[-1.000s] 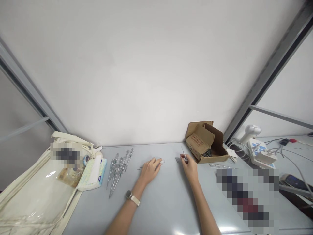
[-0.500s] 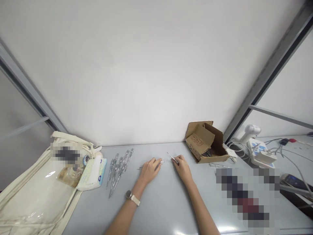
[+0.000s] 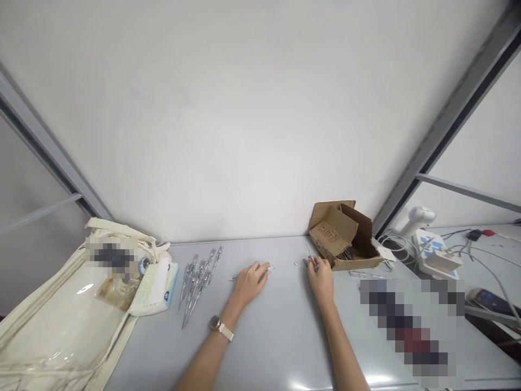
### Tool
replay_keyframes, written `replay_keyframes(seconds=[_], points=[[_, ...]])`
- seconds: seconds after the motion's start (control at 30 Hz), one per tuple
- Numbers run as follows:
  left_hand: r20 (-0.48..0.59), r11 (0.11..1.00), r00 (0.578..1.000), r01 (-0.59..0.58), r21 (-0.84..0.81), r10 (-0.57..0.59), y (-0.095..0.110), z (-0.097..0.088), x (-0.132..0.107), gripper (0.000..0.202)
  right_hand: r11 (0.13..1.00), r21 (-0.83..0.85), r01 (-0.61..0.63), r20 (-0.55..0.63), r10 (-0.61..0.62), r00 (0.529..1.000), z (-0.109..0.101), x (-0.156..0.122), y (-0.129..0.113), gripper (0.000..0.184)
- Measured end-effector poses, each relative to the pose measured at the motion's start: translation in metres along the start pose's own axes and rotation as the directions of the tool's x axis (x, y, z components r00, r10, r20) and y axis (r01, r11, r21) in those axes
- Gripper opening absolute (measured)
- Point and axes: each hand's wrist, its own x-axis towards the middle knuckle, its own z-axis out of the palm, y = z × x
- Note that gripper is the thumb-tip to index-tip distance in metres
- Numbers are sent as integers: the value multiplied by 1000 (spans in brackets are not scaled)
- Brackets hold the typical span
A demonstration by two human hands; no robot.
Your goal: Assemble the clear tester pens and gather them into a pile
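Note:
My left hand [image 3: 249, 281] rests low over the grey table, closed around a clear-handled test screwdriver [image 3: 268, 269]. Its thin metal shaft pokes out on the hand's left side. Farther right, my right hand [image 3: 321, 278] is closed on a small screwdriver [image 3: 311, 258], whose slim shaft points up and away. A small dark piece [image 3: 305, 262] shows beside these fingers; whether they touch it I cannot tell. Between the hands a tiny pale round piece [image 3: 295, 263] lies on the table. Several similar clear test screwdrivers [image 3: 199, 279] lie in a group left of my left hand.
An open cardboard box [image 3: 325, 239] with dark thin pieces inside stands at the back right. Clear strips [image 3: 368, 275] lie before it. A power strip with cables [image 3: 437, 260] is farther right. At left are a tissue pack [image 3: 152, 293] and a transparent bag [image 3: 61, 320].
My right hand has moved right, toward the cardboard box, with the small screwdriver. The tiny pale piece now shows on the table between the hands. My left hand has stayed in place.

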Motion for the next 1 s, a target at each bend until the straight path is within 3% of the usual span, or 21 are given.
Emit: replay_keyframes(seconds=[0.2,0.37,0.5,0.63,0.77,1.0], points=[[-15,1000,1000,-7,-8,7,-1,1,0,29,979,-193,-60,168,93,981,-1,-6,-12,31],[-19,1000,1000,-8,4,8,-1,2,0,29,983,-184,3,203,35,979,1,-8,-15,26],[-12,1000,1000,-6,13,6,0,0,1,31,996,-80,48,123,-38,992,0,-6,-14,26],[-7,1000,1000,-11,12,11,0,-1,1,32,982,-170,-85,-58,76,995,-5,-2,-9,33],[-14,1000,1000,-11,3,11,-1,1,0,32,955,-241,-171,-51,163,985,-7,-1,-5,36],[-2,997,998,-68,32,68,1,-3,10,20,990,-139,-38,-27,34,999,1,-4,-8,30]])
